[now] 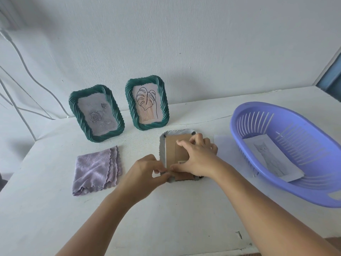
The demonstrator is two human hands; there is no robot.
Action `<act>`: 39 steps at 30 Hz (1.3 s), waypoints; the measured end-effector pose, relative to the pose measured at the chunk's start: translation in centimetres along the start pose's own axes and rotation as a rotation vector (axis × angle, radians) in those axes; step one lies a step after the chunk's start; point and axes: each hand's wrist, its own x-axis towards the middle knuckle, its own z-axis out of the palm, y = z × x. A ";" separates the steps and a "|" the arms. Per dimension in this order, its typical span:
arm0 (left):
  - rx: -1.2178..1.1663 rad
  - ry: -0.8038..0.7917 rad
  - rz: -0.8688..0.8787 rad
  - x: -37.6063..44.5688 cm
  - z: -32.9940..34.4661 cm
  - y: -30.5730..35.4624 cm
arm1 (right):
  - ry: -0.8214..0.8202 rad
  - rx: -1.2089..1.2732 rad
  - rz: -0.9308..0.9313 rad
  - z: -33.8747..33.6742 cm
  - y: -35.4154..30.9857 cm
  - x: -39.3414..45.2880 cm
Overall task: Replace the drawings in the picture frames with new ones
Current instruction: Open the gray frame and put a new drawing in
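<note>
The two standing frames [96, 113] [147, 103] look like dark green plastic with twisty ridges and a bit of shine; the frame lying face down [162, 145] shows a pale ridged edge and a flat brown cardboard back [170, 150], matt and smooth. The cloth [96, 170] is soft, fuzzy purple fabric with wavy edges; the basket [287, 152] is smooth, slightly shiny purple plastic with slots; the cat drawing [271, 156] inside it is thin matt paper; the table [166, 209] is white, matt and a little scuffed.

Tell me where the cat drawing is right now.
In the head view, the cat drawing on white paper lies inside the lilac slotted plastic basket on the right of the table, just right of the face-down frame under both hands.
</note>
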 end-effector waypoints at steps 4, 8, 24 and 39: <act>-0.044 0.005 -0.024 0.1 0.3 -0.3 | 0.001 -0.001 0.004 0.0 0.0 0.1; -0.111 -0.019 -0.099 0.5 0.0 -0.3 | -0.001 0.003 0.004 0.0 0.0 0.1; -0.112 -0.148 -0.134 4.9 0.8 0.3 | 0.008 0.038 -0.019 -0.4 1.3 -1.2; -0.085 -0.215 -0.210 6.2 0.8 0.4 | -0.206 0.038 -0.106 -1.9 2.6 -3.6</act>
